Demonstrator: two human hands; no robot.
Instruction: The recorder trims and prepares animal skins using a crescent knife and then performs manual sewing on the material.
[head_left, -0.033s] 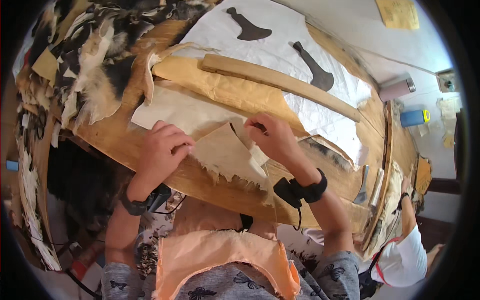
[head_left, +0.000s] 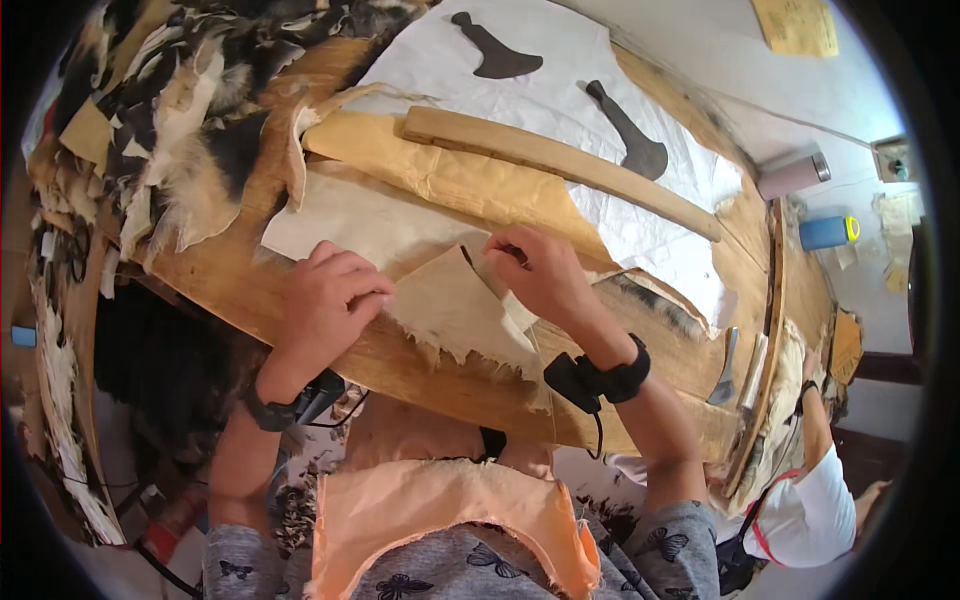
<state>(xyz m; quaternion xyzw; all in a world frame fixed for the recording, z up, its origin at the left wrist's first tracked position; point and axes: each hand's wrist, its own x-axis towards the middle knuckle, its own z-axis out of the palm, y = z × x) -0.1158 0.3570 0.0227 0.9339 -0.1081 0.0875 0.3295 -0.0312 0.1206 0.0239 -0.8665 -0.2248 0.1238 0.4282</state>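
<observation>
At the near edge of the wooden surface (head_left: 230, 270), under both hands: a pale hide piece (head_left: 455, 310) with a ragged fringe along its lower side. Left hand (head_left: 330, 300) pressed flat on the sheet, fingers curled, grip holding nothing, only pinning. Right hand (head_left: 540, 270) pinched shut around a small dark tool (head_left: 470, 258), tip touching the hide; too small to tell its kind. Best kept taut under the left palm, with the tool drawn steadily and clear of the fingers. Farther off: tan paper (head_left: 470, 180), a long wooden slat (head_left: 560, 165), white paper (head_left: 560, 90) bearing two dark cut-outs.
</observation>
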